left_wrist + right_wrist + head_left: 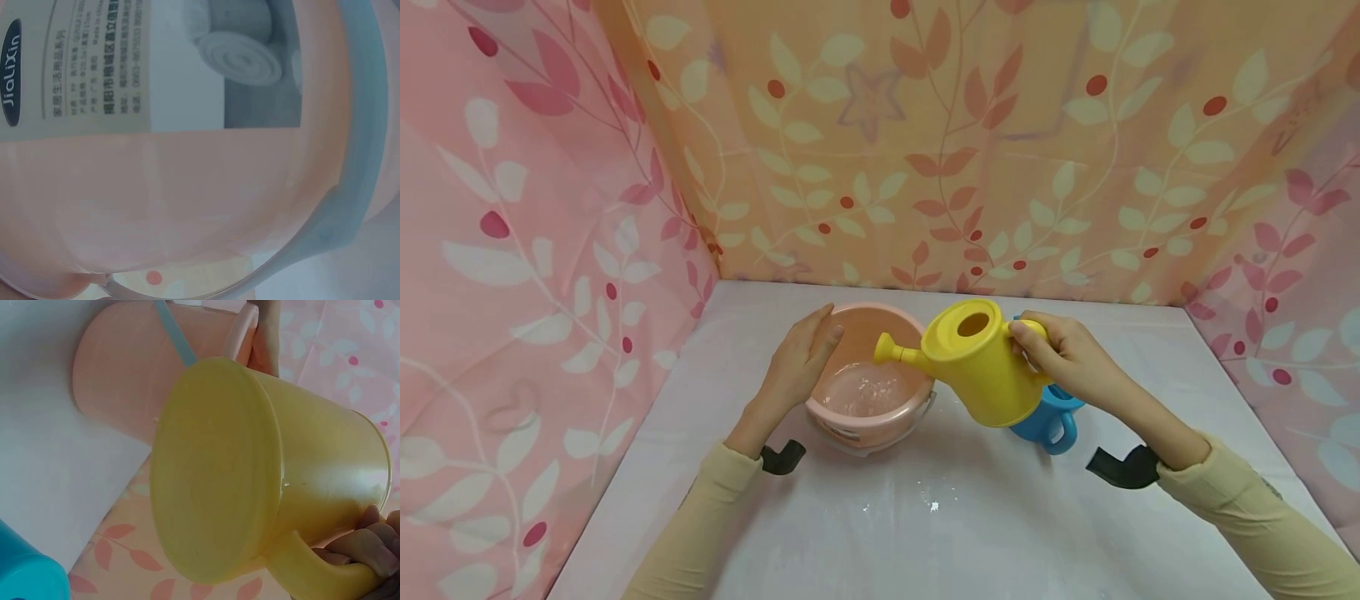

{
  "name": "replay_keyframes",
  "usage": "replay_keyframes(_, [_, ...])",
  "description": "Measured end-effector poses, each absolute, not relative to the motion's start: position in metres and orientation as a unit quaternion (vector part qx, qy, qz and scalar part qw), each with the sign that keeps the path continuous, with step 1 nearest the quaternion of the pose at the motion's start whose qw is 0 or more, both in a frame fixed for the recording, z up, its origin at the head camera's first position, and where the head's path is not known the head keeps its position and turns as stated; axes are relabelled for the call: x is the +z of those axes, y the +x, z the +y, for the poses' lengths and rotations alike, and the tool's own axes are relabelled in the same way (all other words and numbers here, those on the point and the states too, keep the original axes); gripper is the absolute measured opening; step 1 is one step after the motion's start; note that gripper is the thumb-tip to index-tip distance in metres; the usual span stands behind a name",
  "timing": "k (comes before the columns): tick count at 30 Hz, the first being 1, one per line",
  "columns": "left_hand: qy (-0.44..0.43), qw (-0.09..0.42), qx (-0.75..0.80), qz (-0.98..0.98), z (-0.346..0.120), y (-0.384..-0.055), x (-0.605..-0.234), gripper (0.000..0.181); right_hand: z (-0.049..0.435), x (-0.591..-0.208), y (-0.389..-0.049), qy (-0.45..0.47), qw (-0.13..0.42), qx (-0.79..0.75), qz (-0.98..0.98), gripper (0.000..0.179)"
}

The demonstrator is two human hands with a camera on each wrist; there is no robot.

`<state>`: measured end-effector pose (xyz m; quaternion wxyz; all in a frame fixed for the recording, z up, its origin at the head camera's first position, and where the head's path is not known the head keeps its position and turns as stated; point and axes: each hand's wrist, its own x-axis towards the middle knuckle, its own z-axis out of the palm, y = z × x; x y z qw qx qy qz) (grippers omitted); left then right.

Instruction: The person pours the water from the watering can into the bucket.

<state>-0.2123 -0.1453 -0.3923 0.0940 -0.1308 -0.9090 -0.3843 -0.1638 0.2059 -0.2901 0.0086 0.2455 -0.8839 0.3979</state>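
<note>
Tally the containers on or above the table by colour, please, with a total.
Pink: 1, the bucket
Yellow: 1, the watering can
Blue: at least 1, a handled vessel, partly hidden behind the can
Total: at least 3

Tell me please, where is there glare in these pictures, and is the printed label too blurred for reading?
Head view: bright glints on the white table and on the water in the pink bucket; left wrist view: flat, dull light, but the label is fairly sharp, its brand name readable; right wrist view: only pale sheen along the yellow watering can.
</note>
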Motion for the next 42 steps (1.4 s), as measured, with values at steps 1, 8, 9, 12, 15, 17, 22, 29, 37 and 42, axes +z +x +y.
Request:
replay_keyframes(1, [-0.131,0.094,-0.385,-0.909,-0.1453,-0.2125,-0.3926,0.062,0.2059,-0.2902,-0.1639,0.246,0.010,0.398,-0.884,0.020])
replay_keyframes(8, [-0.132,0.093,-0.388,-0.907,-0.1453,-0.2122,-0.3932,0.062,0.2059,-0.2901,-0.1640,0.247,0.011,0.396,-0.884,0.020])
replay_keyframes(9, [-0.132,0.093,-0.388,-0.907,-0.1453,-0.2122,-0.3932,0.062,0.2059,-0.2901,-0.1641,0.246,0.010,0.396,-0.885,0.021])
replay_keyframes(12, [-0.132,0.093,-0.390,-0.907,-0.1455,-0.2121,-0.3934,0.061,0.2059,-0.2902,-0.1644,0.244,0.009,0.395,-0.886,0.021])
replay_keyframes(15, [-0.131,0.093,-0.389,-0.907,-0.1455,-0.2121,-0.3933,0.062,0.2060,-0.2902,-0.1642,0.242,0.007,0.395,-0.886,0.021])
replay_keyframes(17, [-0.130,0.093,-0.389,-0.907,-0.1454,-0.2118,-0.3929,0.062,0.2060,-0.2901,-0.1641,0.242,0.007,0.395,-0.886,0.021])
replay_keyframes(22, [-0.130,0.093,-0.388,-0.908,-0.1454,-0.2116,-0.3922,0.063,0.2061,-0.2899,-0.1638,0.242,0.006,0.397,-0.886,0.022])
replay_keyframes(29, [-0.130,0.092,-0.388,-0.908,-0.1454,-0.2116,-0.3922,0.062,0.2058,-0.2896,-0.1638,0.242,0.006,0.396,-0.886,0.022])
replay_keyframes(37, [-0.130,0.091,-0.390,-0.907,-0.1458,-0.2113,-0.3921,0.062,0.2058,-0.2894,-0.1635,0.239,0.001,0.398,-0.886,0.022])
replay_keyframes(42, [-0.130,0.091,-0.388,-0.908,-0.1457,-0.2115,-0.3920,0.062,0.2059,-0.2895,-0.1641,0.236,0.000,0.397,-0.887,0.023])
